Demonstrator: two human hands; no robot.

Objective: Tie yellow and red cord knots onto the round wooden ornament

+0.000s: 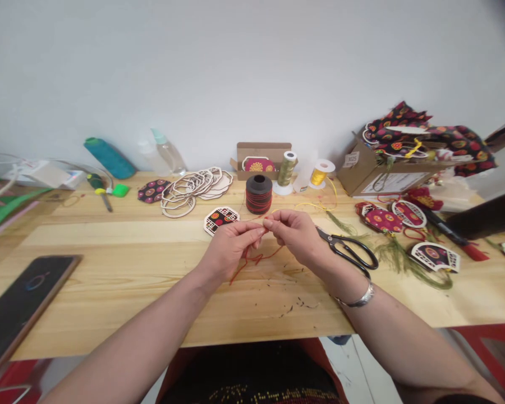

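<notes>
Both hands meet over the middle of the wooden table, fingertips almost touching. My left hand (237,242) pinches a thin red cord (257,258), whose loose loops hang below the fingers toward the tabletop. With thumb and index finger pressed together, my right hand (293,231) grips the same cord. Just behind my left hand lies an ornament with a pale cut-out frame and patterned black fabric (221,219), partly covered by that hand. A spool of dark red thread (258,194) stands beyond the fingertips. Black-handled scissors (349,248) lie beside my right wrist.
Pale cut-out frames (189,191) are heaped at the back left. A green spool (286,171) and a yellow spool (320,173) stand behind. Tasselled ornaments (433,257) and a fabric-filled cardboard box (366,168) are right. A phone (27,303) lies left, near a screwdriver (99,188).
</notes>
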